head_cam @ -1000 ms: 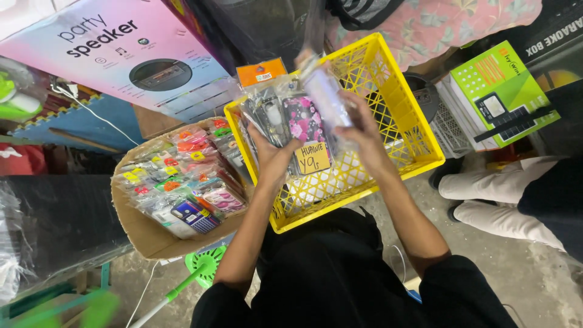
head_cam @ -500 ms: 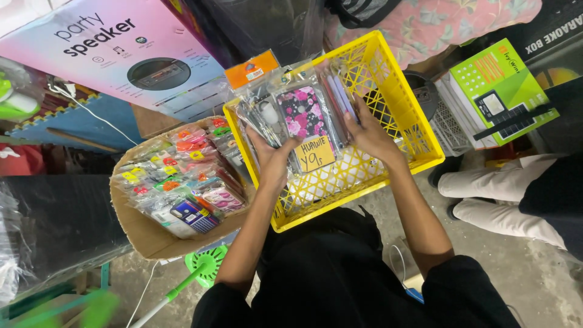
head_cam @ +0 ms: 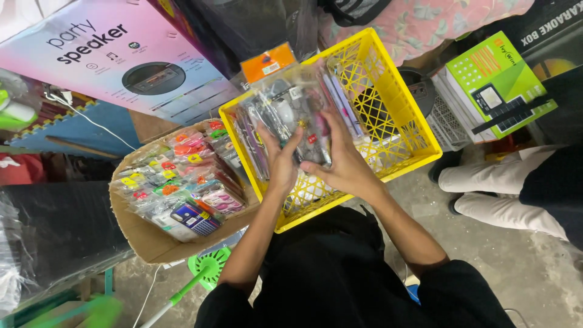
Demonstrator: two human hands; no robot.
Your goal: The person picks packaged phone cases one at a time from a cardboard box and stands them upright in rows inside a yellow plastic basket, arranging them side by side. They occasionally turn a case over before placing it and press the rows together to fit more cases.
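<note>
A yellow plastic crate (head_cam: 419,149) stands in front of me, filled at its left side with upright clear-wrapped packets. Both hands hold a stack of these clear packets (head_cam: 290,112) over the crate's left half. My left hand (head_cam: 280,159) grips the stack from below on the left. My right hand (head_cam: 341,159) presses against its right face, fingers spread over the plastic. An orange-topped packet (head_cam: 267,62) sticks up behind the stack.
A brown cardboard box (head_cam: 146,240) of colourful packets sits left of the crate. A large pink speaker box (head_cam: 103,54) lies behind it. A green boxed item (head_cam: 495,82) rests at right, above another person's legs (head_cam: 504,194). A green broom (head_cam: 200,276) lies below.
The packet with the yellow price tag has gone from the front of the stack. My hands have shifted up and closer together on the packets, now showing a different clear packet in front.
</note>
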